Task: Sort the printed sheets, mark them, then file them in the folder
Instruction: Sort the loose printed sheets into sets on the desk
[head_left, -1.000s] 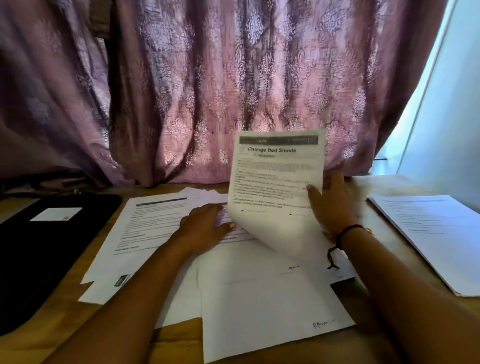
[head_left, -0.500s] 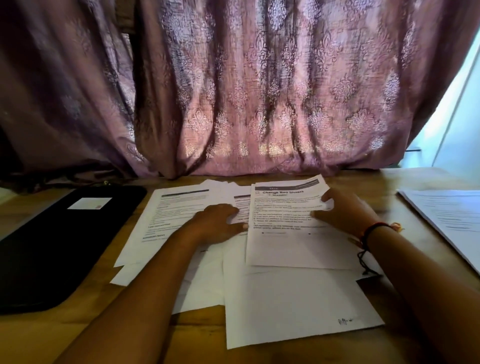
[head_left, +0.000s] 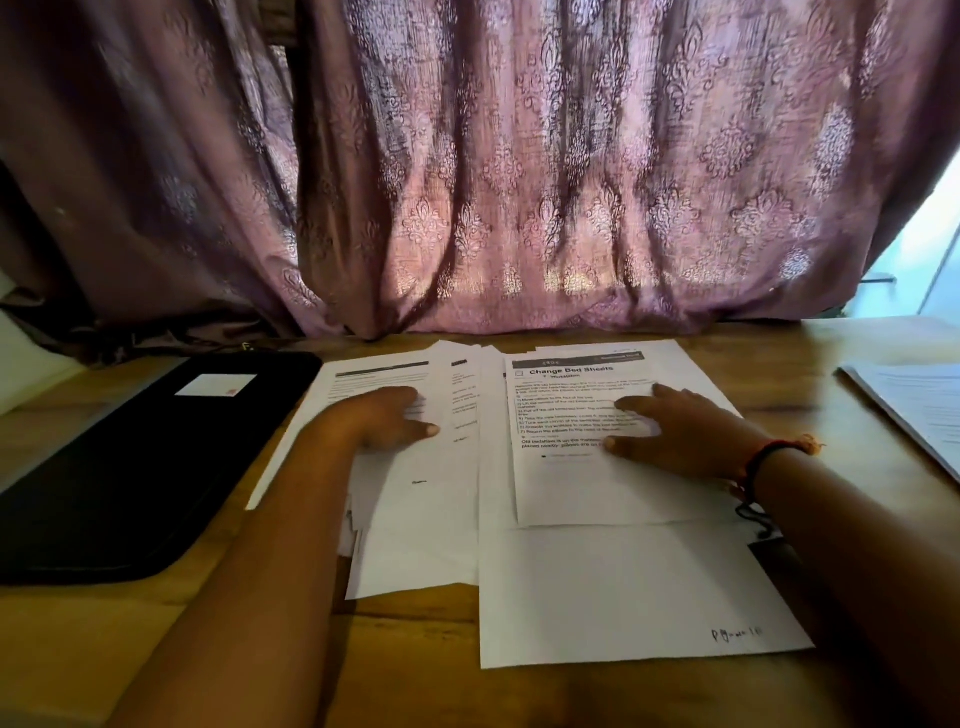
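The right hand (head_left: 680, 436) lies flat with fingers spread, gripping nothing, on the "Change Bed Sheets" sheet (head_left: 587, 493), which tops the right pile on the wooden worktop (head_left: 410, 644). The left hand (head_left: 387, 421) presses flat, fingers straight, on the left pile (head_left: 415, 519) alongside. The black folder (head_left: 130, 457) lies just left of the papers.

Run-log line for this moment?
phase: sorting | left hand: flat on left sheets | right hand: flat on Change Bed Sheets sheet | folder: closed
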